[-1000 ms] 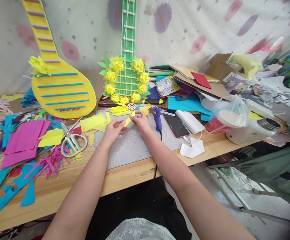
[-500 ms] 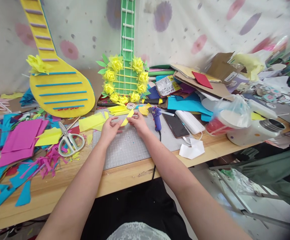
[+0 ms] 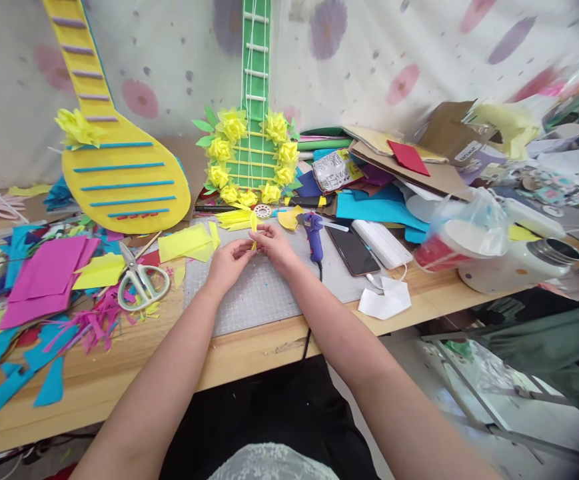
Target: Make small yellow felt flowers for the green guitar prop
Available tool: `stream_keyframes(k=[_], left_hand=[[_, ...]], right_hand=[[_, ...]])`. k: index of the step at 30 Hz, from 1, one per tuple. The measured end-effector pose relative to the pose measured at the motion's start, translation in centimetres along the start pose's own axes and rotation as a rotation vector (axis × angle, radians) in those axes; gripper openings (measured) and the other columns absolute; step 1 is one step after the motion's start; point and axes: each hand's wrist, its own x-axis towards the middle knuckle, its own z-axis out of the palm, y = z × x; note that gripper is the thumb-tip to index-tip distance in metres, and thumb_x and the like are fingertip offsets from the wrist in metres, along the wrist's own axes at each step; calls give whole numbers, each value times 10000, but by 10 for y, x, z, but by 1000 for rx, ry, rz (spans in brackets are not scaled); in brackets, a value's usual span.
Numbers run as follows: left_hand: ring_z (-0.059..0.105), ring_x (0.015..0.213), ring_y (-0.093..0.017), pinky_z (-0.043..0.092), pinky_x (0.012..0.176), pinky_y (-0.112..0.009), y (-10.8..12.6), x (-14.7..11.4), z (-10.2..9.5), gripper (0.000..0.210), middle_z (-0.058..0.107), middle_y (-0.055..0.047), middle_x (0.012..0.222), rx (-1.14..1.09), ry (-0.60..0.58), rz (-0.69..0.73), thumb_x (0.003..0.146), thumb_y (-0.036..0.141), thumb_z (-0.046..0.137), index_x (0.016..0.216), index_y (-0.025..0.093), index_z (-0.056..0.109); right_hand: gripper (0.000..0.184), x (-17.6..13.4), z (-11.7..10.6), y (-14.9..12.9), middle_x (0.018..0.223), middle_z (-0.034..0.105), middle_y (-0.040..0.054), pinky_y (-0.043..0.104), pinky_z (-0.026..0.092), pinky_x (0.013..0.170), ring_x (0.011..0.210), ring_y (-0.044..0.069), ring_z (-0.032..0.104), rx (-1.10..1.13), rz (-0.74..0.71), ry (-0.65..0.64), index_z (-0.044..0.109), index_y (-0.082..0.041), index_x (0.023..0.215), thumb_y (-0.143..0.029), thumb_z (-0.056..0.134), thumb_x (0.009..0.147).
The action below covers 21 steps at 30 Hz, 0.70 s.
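Between my two hands, above the grey cutting mat [image 3: 254,303], is a narrow yellow paper strip [image 3: 254,223] standing upright. My left hand [image 3: 232,261] pinches its lower end. Fingers of my right hand [image 3: 273,244] close on it from the other side, hiding part of it. Just behind lie more yellow strips [image 3: 233,219] and a small white reel [image 3: 263,211]. A purple glue gun [image 3: 313,237] rests right of my right hand. Past the strips stands a green paper guitar [image 3: 254,143] ringed with yellow paper flowers [image 3: 232,125].
At left are a yellow paper instrument [image 3: 126,177], scissors [image 3: 142,283], magenta sheets [image 3: 44,277] and paper scraps. At right lie a phone [image 3: 353,250], a white power bank [image 3: 382,244], a bagged cup [image 3: 462,243] and a white bottle [image 3: 514,267]. A cable hangs over the table's front edge.
The yellow strip has turned from slanting and flat to upright and narrower. My hands have drawn closer together, the left moving right.
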Motion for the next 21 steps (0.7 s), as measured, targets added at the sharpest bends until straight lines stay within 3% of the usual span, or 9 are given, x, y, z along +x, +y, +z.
stream_keyframes(k=[6,12,21], left_hand=[[690,767,-196,553,739,-330,6,1,-3,395,721,-82,934,-157,-42,-113,626,326,741,969,144,665],[694,711,-193,560,702,-335,11,1,-4,290,719,-74,885,-205,-7,-169,655,280,699,900,127,678],[696,709,-208,555,640,-308,3,3,-4,211,715,-44,798,-74,27,-166,676,294,663,813,135,684]], right_hand=[[409,-2,-4,-7,548,497,-76,192,310,480,479,37,406,31,69,-143,501,-178,691,-415,785,517],[364,-2,-4,-7,573,484,-87,189,285,461,465,27,375,43,54,-144,544,-183,754,-348,775,526],[365,-2,-5,-7,599,488,-91,195,283,472,466,23,372,34,69,-135,504,-189,736,-316,767,517]])
